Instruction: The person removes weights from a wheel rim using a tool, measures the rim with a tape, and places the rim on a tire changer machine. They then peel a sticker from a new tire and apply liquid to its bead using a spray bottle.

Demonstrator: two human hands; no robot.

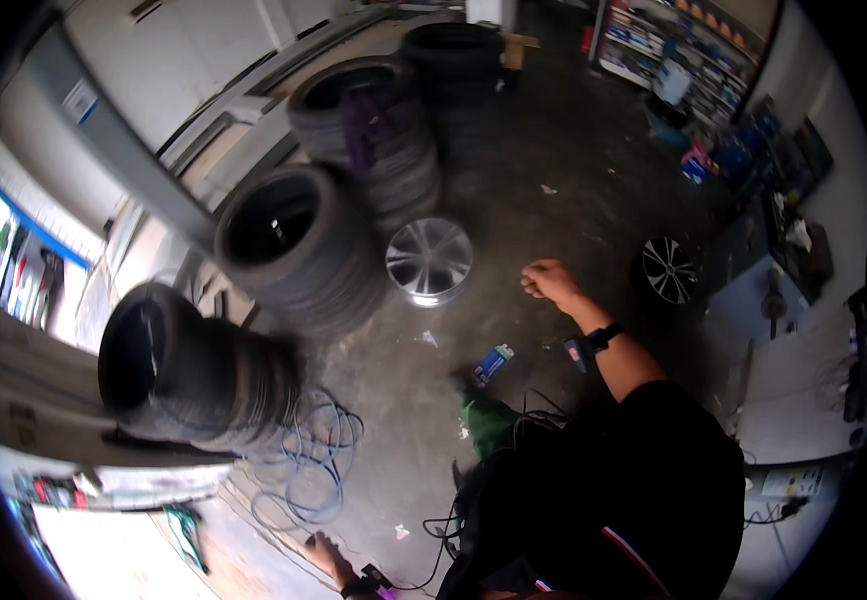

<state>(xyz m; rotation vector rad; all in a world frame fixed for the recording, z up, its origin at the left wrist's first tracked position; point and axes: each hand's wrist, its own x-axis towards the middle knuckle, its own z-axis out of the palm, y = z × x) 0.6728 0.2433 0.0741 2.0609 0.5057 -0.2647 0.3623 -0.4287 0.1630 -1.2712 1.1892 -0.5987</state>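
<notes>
My right hand (550, 282) is raised over the floor with its fingers curled in, and nothing shows in it. A dark strap with a small device (589, 347) is around that wrist. My left hand (325, 557) hangs low at the bottom edge, small and blurred, so its finger position is unclear; a dark band circles its wrist too. Left of my right hand, a silver wheel rim (429, 260) lies on the floor, apart from it. A blue and green small box (494, 364) lies nearer to me, beside my green-trousered leg (488, 425).
Tyre stacks stand at the left (243, 385), further back (348, 285) and beyond (403, 150), one with a purple cloth (365, 130). A coiled blue-grey hose (318, 455) lies on the floor. A black-and-silver wheel (667, 270) and loaded shelves (678, 55) are at the right.
</notes>
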